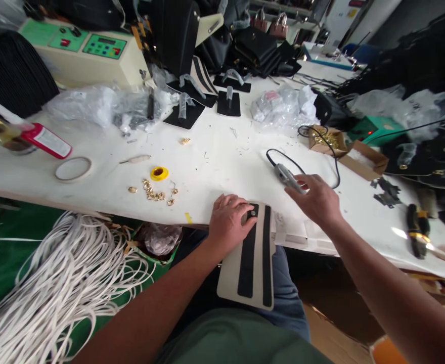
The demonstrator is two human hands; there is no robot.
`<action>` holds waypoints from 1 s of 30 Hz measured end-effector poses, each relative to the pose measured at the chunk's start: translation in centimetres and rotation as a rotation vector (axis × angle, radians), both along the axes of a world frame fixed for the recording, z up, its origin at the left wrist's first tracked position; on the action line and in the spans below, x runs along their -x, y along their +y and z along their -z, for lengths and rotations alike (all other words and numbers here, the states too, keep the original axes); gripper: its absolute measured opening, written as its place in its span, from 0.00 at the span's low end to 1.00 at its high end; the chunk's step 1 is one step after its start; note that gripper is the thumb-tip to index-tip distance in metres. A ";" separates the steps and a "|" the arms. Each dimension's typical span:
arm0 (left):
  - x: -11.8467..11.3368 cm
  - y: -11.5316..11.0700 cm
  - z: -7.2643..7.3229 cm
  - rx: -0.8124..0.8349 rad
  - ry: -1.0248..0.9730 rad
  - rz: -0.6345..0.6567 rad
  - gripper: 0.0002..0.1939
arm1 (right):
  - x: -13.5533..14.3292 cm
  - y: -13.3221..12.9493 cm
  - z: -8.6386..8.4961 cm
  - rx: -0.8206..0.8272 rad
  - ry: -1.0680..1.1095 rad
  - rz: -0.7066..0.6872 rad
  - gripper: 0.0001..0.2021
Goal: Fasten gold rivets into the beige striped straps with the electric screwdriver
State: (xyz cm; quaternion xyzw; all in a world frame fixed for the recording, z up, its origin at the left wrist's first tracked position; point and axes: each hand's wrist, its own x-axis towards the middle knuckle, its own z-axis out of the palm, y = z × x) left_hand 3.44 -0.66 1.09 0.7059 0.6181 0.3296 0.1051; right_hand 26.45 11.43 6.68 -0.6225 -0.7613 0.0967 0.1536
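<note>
My left hand (228, 221) bears down on the top end of a beige panel with black stripes (259, 253), its fingers bent over it. Between thumb and forefinger a small dark piece with a round metal stud (253, 214) shows on the panel. The panel lies partly on the table edge and slopes over my lap. To the right, my right hand (317, 199) is closed around a grey hand-held tool (288, 178) with a black cord. What the tool's far side looks like is hidden by my fingers.
Gold chain pieces (153, 192), a yellow tape roll (159, 174) and an awl-like tool (136, 158) lie left. Plastic bags (283, 108) and black panels are behind. A carton of gold fittings (326, 139) and pliers (417, 230) are right. White strips (63, 283) heap on the floor.
</note>
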 end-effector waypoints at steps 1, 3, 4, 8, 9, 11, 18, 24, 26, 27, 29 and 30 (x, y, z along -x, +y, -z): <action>0.0 0.0 0.0 0.001 -0.001 -0.001 0.11 | -0.8 0.8 0.2 0.005 -0.101 0.027 0.27; 0.0 0.1 -0.1 0.007 -0.002 -0.004 0.10 | -2.0 2.0 0.8 0.086 -0.227 0.042 0.31; 0.0 0.1 -0.1 0.010 -0.001 -0.004 0.10 | -2.4 2.5 1.0 0.123 -0.248 0.035 0.31; 0.0 0.0 -0.2 0.014 0.003 -0.001 0.11 | -3.3 3.1 1.3 0.244 -0.071 0.029 0.24; 0.0 0.0 -0.2 0.014 0.004 -0.002 0.11 | -3.4 2.9 1.0 0.307 0.078 0.031 0.24; -0.1 0.0 -0.1 0.013 0.006 -0.004 0.11 | -3.4 2.2 0.2 0.450 0.472 0.023 0.22; -0.1 0.0 0.1 0.021 0.010 0.009 0.11 | 1.8 -2.8 -2.6 0.462 1.224 -0.090 0.13; -0.2 0.1 -0.1 0.061 0.028 0.005 0.12 | 8.2 -5.3 -1.8 0.145 1.267 -0.090 0.21; -0.2 0.1 -0.2 0.068 0.026 0.004 0.12 | 9.2 -5.5 -1.3 0.103 1.252 -0.119 0.21; -0.2 0.0 -0.2 0.070 0.024 0.004 0.12 | 9.5 -5.6 -1.0 0.092 1.245 -0.137 0.21; -0.2 0.0 -0.2 0.071 0.019 0.005 0.12 | 9.8 -5.6 -0.5 0.081 1.235 -0.168 0.21; -0.2 0.0 -0.2 0.071 0.016 0.006 0.12 | 9.9 -5.5 -0.2 0.075 1.236 -0.178 0.21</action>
